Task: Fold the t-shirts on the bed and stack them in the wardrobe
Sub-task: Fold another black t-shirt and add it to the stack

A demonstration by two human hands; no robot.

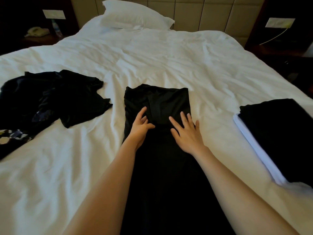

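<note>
- Centre: the black t-shirt (157, 102) lies lengthwise on the bed (152, 56), running from the near edge away from you. Its sides appear already turned in, which makes a long narrow strip; the crosswise folds look not yet made.
- Right: a folded stack (277, 133) rests on the bed well apart from the strip, dark garments on top and a pale one showing along its lower edge. Read this as the finished part of the folding.
- Left: an unfolded heap (50, 99) of dark garments, one with a pale print, lies crumpled near the bed's left side. These are judged to be waiting.
- Progress: the folding is partly done, with one shirt in work, several folded and several left. No wardrobe is in view, so the stacking stage looks not yet begun.
- Your left hand (140, 128) rests on the strip's left half with loosely bent fingers and the thumb pointing inward. It presses the cloth and no fold is seen gripped.
- Your right hand (186, 133) lies palm down on the strip's right half, fingers straight and spread, smoothing or pinning the fabric. It holds nothing.
- Both forearms reach forward, roughly parallel, on either side of the strip's centre line.
- Background: a pillow (133, 14) sits at the head of the bed.
</note>
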